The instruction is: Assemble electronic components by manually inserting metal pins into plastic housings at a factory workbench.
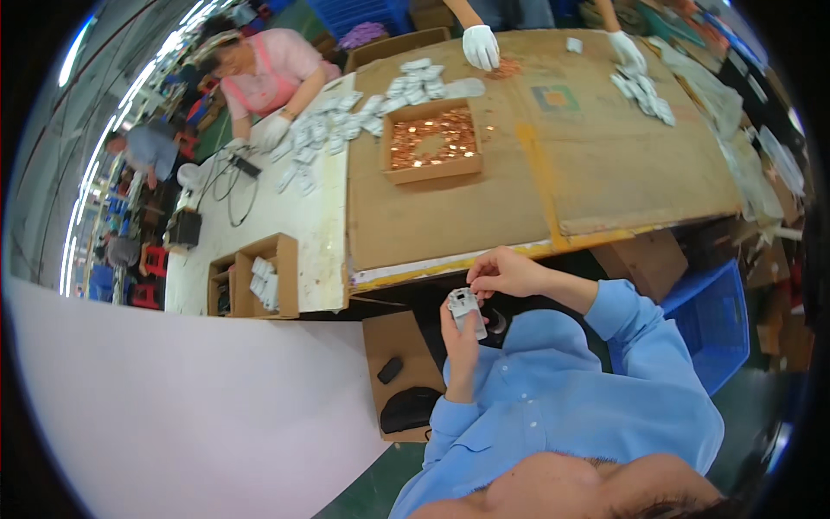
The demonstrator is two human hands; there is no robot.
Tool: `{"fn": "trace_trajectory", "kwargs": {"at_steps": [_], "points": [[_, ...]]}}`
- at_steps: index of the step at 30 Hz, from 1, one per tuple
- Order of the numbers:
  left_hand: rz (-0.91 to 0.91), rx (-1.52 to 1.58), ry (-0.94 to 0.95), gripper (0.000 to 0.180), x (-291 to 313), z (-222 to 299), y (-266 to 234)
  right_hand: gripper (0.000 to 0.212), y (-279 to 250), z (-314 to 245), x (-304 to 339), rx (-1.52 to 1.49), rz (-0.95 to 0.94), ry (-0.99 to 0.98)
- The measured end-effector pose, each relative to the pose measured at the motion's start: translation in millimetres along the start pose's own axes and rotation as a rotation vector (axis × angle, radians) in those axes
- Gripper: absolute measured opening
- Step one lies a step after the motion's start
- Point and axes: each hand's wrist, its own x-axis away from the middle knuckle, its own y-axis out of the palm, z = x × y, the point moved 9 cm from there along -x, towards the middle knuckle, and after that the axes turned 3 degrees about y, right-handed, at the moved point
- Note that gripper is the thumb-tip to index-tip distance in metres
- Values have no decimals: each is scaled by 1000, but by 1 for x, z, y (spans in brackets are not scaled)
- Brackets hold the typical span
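Note:
My left hand (pixel 462 348) is closed around a small white plastic housing (pixel 464 303), held in front of my body just off the table's near edge. The housing has a dark opening near its upper end. My right hand (pixel 508 272) is above and beside it, thumb and forefinger pinched together close to the housing's top. Whatever sits between those fingertips, if anything, is too small to make out. On the table ahead, a cardboard box (pixel 432 179) holds many small copper-coloured metal pieces (pixel 424 138).
White housings (pixel 324 123) lie heaped at the back left, others (pixel 644 97) at the far right. Two co-workers' gloved hands (pixel 481 48) work across the table (pixel 467 227). A divided carton (pixel 288 281) stands left. A blue crate (pixel 722 324) is at my right.

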Motion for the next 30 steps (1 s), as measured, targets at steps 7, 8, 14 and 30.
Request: {"fn": "trace_trajectory", "kwargs": {"at_steps": [7,8,14,30], "points": [[-103,-142,-80,31,13,-5,23,9,4,14,61,77,229,-94],[-132,-168,-106,30,13,-6,27,9,0,11,68,144,315,-130],[-285,-169,-34,31,12,-2,62,5,-13,9,94,213,501,-257],[-256,-237,11,29,17,19,79,4,-21,6,88,273,515,-227]]}}
